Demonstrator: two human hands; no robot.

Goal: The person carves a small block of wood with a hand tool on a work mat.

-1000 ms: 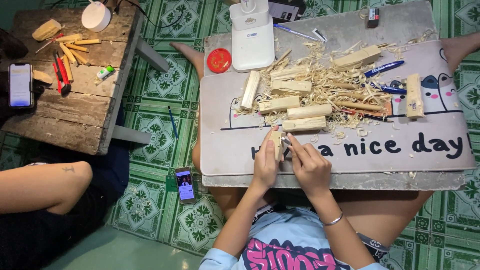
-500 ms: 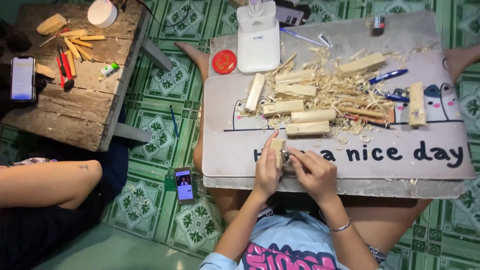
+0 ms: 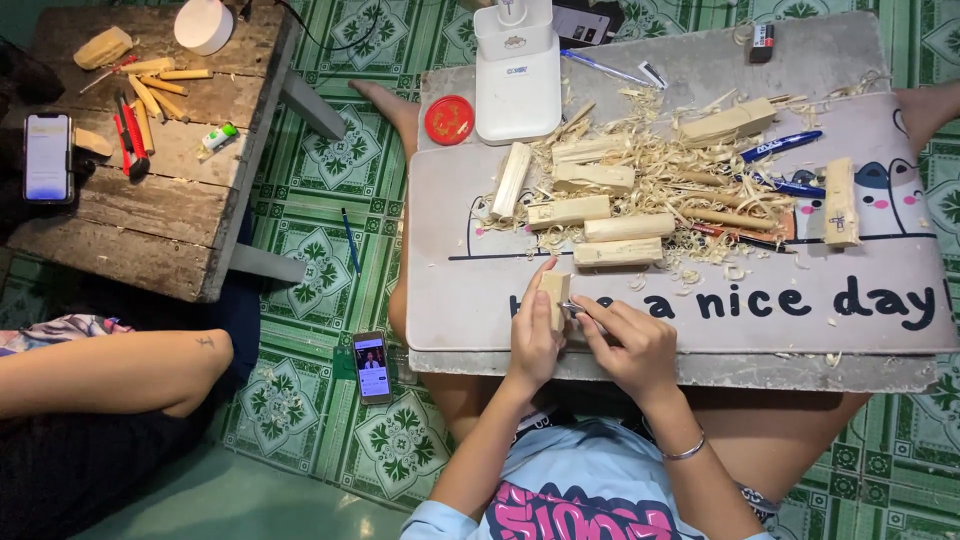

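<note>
The left hand (image 3: 532,345) is wrapped around a short pale wooden block (image 3: 553,297), holding it upright on the near edge of the grey lap board (image 3: 700,340); the right hand (image 3: 630,345) is closed narrowly on a small metal blade (image 3: 575,309), its tip touching the block's right side; how deep the blade sits cannot be told, since the fingers hide most of it.

As a judgement of progress, the carving seems well under way but far from over; a thick heap of wood shavings (image 3: 660,190) lies across the far middle of the board, which points to much cutting already done; several cut wooden pieces (image 3: 600,215) lie in and around that heap, roughly squared and similar in length, and one more piece (image 3: 840,200) lies apart at the far right; whether these are finished or only rough blanks cannot be told from here. The block in hand looks plain and blocky, so its shaping appears to be at an early stage.

Blue pens (image 3: 780,150) lie to the right of the heap; a white stand (image 3: 517,75) and a round red lid (image 3: 449,119) sit at the far left of the board. Left of the board a phone (image 3: 371,366) lies on the green tiled floor; farther left stands a low wooden table (image 3: 130,210) with sticks and tools, and another person's arm (image 3: 110,370) rests near it.
</note>
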